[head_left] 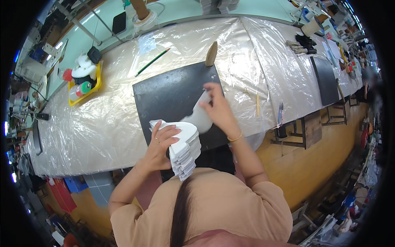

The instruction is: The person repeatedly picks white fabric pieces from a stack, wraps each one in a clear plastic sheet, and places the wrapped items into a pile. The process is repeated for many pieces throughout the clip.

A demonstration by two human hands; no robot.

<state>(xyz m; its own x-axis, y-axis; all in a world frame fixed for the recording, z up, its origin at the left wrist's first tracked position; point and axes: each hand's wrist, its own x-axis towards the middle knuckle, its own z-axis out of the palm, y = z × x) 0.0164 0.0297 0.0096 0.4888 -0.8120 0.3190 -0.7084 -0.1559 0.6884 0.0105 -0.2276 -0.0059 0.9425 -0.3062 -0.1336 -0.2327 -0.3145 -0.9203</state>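
My left hand [161,143] is closed around a thick stack of white curved cut-out pieces [187,142], holding it at the near edge of the black mat [164,96]. Between the fingers and thumb of my right hand [221,109] is one end of a single white cut-out piece [200,117], slightly blurred. That piece hangs over the mat, just beyond the stack; whether its lower end touches the stack I cannot tell. A flat wooden tool [211,54] stands at the mat's far right corner.
Clear plastic sheeting [103,136] covers the table. A green pencil [152,62] lies beyond the mat. At the left is a yellow basket [97,84] with bottles. A black phone [119,23] rests on the far ledge. Rightward lie a cutter [280,113] and another black mat [324,80].
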